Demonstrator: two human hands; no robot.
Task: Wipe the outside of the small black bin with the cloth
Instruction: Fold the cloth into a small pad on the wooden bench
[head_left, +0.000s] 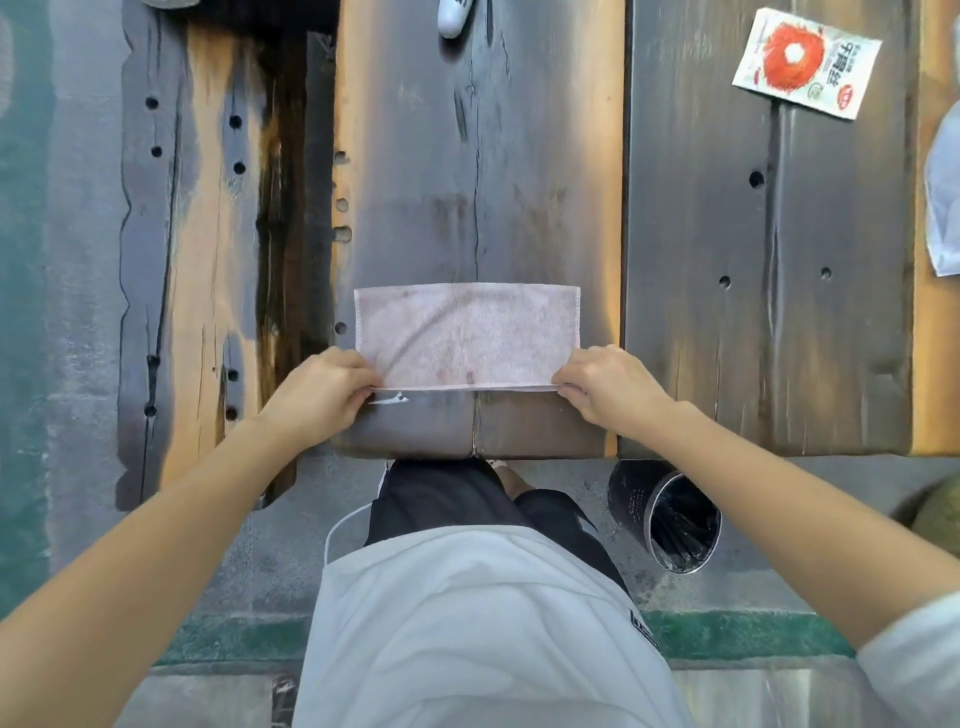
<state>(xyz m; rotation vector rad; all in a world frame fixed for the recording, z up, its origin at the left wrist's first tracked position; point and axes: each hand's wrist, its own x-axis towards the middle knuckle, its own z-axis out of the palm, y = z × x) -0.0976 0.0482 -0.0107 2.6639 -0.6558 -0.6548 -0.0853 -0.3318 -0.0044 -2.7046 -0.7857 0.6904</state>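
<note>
A pale pink cloth (465, 335) lies folded flat on the dark wooden table (545, 156), near its front edge. My left hand (319, 392) pinches the cloth's near left corner. My right hand (605, 387) pinches the near right corner. The near edge is stretched straight between both hands. The small black bin (662, 512) stands on the ground below the table's front edge, to the right of my legs. A dark liner shows inside it. Neither hand touches the bin.
A white and red snack packet (808, 62) lies at the table's far right. A clear plastic bag (945, 192) sits at the right edge. A white object (452, 18) pokes in at the far edge. A gap separates the table from a bench (197, 260) on the left.
</note>
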